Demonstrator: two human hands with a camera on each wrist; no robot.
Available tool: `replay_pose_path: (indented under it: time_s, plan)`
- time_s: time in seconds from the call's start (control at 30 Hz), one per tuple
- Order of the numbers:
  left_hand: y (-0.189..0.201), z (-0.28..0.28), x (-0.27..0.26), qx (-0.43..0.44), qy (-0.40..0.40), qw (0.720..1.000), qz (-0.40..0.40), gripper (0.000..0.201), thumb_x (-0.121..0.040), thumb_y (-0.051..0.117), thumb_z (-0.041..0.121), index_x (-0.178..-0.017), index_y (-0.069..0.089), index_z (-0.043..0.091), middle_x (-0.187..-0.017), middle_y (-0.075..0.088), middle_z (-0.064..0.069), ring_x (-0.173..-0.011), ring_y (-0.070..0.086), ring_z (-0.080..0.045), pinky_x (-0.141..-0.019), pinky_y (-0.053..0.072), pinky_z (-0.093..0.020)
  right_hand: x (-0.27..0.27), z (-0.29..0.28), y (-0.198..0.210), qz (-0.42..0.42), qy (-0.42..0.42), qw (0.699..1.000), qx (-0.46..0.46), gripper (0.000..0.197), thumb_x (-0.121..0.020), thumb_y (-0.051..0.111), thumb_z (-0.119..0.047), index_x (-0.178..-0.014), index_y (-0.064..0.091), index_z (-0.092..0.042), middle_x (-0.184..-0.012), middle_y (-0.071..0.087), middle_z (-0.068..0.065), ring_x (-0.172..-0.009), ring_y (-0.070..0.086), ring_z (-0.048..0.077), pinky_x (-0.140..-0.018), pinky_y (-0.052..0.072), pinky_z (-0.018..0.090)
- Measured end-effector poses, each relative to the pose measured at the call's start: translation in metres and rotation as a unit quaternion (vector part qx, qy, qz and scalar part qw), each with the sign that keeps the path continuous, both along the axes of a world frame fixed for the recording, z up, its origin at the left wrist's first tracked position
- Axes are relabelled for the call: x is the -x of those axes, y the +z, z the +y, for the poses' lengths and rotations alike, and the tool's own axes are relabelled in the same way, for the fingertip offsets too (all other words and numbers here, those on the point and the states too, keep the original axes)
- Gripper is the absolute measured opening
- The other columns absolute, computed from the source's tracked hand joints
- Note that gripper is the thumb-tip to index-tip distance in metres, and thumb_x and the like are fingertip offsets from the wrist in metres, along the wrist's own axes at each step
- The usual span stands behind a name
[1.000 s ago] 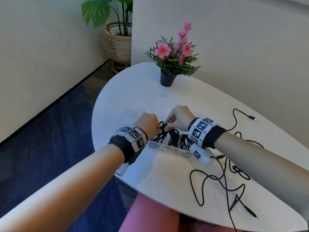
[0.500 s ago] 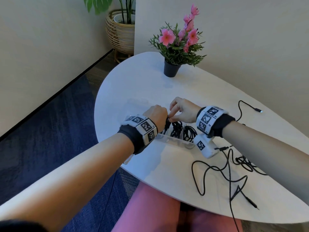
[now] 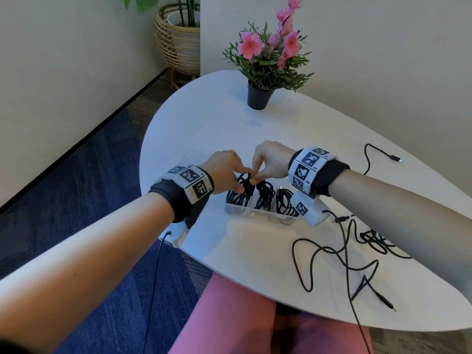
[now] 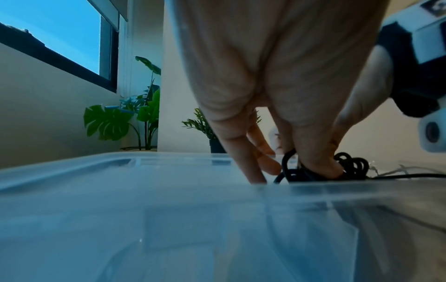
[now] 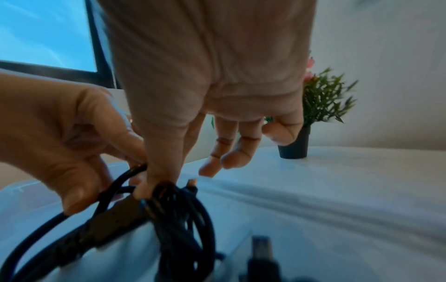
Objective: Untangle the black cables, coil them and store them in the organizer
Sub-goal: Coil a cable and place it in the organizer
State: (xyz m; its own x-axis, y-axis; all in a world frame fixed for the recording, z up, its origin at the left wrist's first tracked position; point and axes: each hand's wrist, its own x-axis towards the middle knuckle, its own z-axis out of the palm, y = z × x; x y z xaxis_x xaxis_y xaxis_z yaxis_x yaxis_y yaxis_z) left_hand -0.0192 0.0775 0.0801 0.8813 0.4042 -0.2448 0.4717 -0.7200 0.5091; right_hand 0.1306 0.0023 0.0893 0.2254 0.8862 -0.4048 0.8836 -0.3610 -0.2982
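A clear plastic organizer [image 3: 237,211] sits on the white table [image 3: 204,129] and holds black coiled cables [image 3: 265,194] in its compartments. Both hands meet above its left compartment. My left hand [image 3: 227,169] pinches the top of a black coiled cable [image 3: 242,186] there, and my right hand [image 3: 268,162] pinches the same coil with thumb and forefinger. In the right wrist view that coil [image 5: 178,219] hangs under my right fingertips [image 5: 154,183], with my left hand [image 5: 72,145] gripping beside it. The left wrist view shows the organizer's rim [image 4: 144,183] and my left fingers [image 4: 313,164] on the cable [image 4: 289,171].
Loose tangled black cables [image 3: 339,256] lie on the table's right side, with one plug end [image 3: 394,159] further back. A potted pink flower [image 3: 265,62] stands at the table's far edge. A wicker planter [image 3: 178,47] sits on the floor behind.
The hands have lifted slightly and both now pinch the coil over the organizer's left compartment. The head view has tilted down and closer.
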Motion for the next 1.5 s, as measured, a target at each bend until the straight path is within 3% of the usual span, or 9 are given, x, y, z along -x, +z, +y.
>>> replay_pose_path:
  time_s: [0.1, 0.23, 0.33, 0.63, 0.7, 0.93, 1.03, 1.27, 1.5]
  plan:
    - [-0.001, -0.005, 0.003, -0.026, -0.038, 0.999, -0.022, 0.034, -0.089, 0.061, 0.038, -0.113, 0.069, 0.016, -0.118, 0.055, -0.003, -0.104, 0.054, -0.016, -0.082, 0.032, -0.017, -0.001, -0.009, -0.004, 0.028, -0.027, 0.998, -0.047, 0.014, -0.07, 0.083, -0.03, -0.081, 0.076, -0.024, -0.081, 0.062, -0.011, -0.072, 0.051, 0.001, -0.063, 0.036, 0.016]
    - [-0.001, -0.01, -0.002, -0.03, -0.064, 0.997, -0.032, 0.029, -0.092, 0.057, 0.032, -0.105, 0.073, 0.013, -0.112, 0.055, -0.008, -0.102, 0.048, -0.013, -0.083, 0.029, -0.014, 0.001, -0.012, -0.007, 0.001, -0.011, 0.998, -0.057, 0.013, -0.072, 0.08, -0.031, -0.08, 0.074, -0.022, -0.092, 0.063, -0.004, -0.076, 0.053, 0.009, -0.072, 0.04, 0.026]
    - [-0.002, -0.007, -0.009, -0.08, -0.067, 0.994, 0.015, 0.032, -0.089, 0.058, 0.041, -0.103, 0.074, 0.017, -0.111, 0.054, -0.006, -0.111, 0.045, -0.021, -0.096, 0.039, -0.033, 0.004, -0.006, -0.007, -0.028, -0.005, 0.999, -0.038, 0.015, -0.071, 0.081, -0.031, -0.076, 0.073, -0.02, -0.094, 0.065, -0.001, -0.087, 0.058, 0.018, -0.072, 0.044, 0.028]
    - [-0.001, -0.009, -0.012, -0.103, 0.072, 0.989, 0.072, 0.059, -0.067, 0.071, 0.063, -0.107, 0.065, 0.02, -0.104, 0.051, 0.005, -0.108, 0.043, -0.018, -0.079, 0.046, -0.039, 0.008, 0.003, 0.007, -0.037, 0.051, 0.998, -0.008, 0.024, -0.068, 0.082, -0.031, -0.08, 0.069, -0.015, -0.078, 0.06, -0.005, -0.069, 0.054, 0.01, -0.064, 0.042, 0.023]
    - [0.002, -0.019, -0.012, -0.122, 0.105, 0.983, 0.092, 0.057, -0.073, 0.068, 0.058, -0.11, 0.059, 0.016, -0.106, 0.045, 0.002, -0.113, 0.04, -0.02, -0.08, 0.042, -0.039, 0.008, 0.002, 0.008, -0.025, 0.068, 0.997, -0.008, 0.028, -0.07, 0.081, -0.03, -0.082, 0.06, -0.016, -0.076, 0.053, -0.009, -0.066, 0.048, 0.002, -0.06, 0.04, 0.022]
    - [-0.002, -0.037, -0.014, -0.1, 0.072, 0.991, 0.045, 0.021, -0.092, 0.055, 0.021, -0.111, 0.063, 0.014, -0.111, 0.054, -0.006, -0.104, 0.053, -0.02, -0.072, 0.038, -0.026, 0.015, 0.005, 0.007, -0.039, 0.093, 0.995, -0.01, 0.035, -0.067, 0.082, -0.035, -0.072, 0.054, -0.014, -0.08, 0.059, 0.001, -0.074, 0.054, 0.018, -0.068, 0.046, 0.03]
    - [0.0, -0.036, -0.014, -0.107, 0.097, 0.989, 0.032, 0.019, -0.091, 0.057, 0.025, -0.1, 0.066, 0.011, -0.095, 0.062, -0.007, -0.084, 0.051, -0.017, -0.067, 0.038, -0.025, 0.015, 0.0, 0.002, -0.023, 0.061, 0.997, -0.05, 0.037, -0.066, 0.083, -0.031, -0.063, 0.048, -0.021, -0.068, 0.054, -0.006, -0.065, 0.052, 0.013, -0.059, 0.044, 0.023]
    - [-0.005, -0.037, -0.004, -0.084, 0.173, 0.981, 0.004, 0.023, -0.082, 0.067, 0.033, -0.096, 0.074, 0.016, -0.089, 0.069, -0.008, -0.075, 0.057, -0.02, -0.064, 0.046, -0.027, 0.009, -0.014, 0.005, 0.061, 0.011, 0.996, -0.057, 0.015, -0.081, 0.073, -0.022, -0.093, 0.077, -0.015, -0.095, 0.073, 0.0, -0.09, 0.064, 0.011, -0.087, 0.05, 0.026]
    - [-0.014, -0.031, 0.011, -0.051, 0.147, 0.987, 0.044, 0.021, -0.088, 0.062, 0.028, -0.102, 0.074, 0.017, -0.096, 0.07, -0.008, -0.079, 0.057, -0.019, -0.077, 0.053, -0.031, 0.027, -0.005, 0.005, 0.069, -0.081, 0.994, -0.041, 0.02, -0.068, 0.083, -0.027, -0.082, 0.077, -0.014, -0.084, 0.073, -0.001, -0.078, 0.063, 0.009, -0.069, 0.048, 0.022]
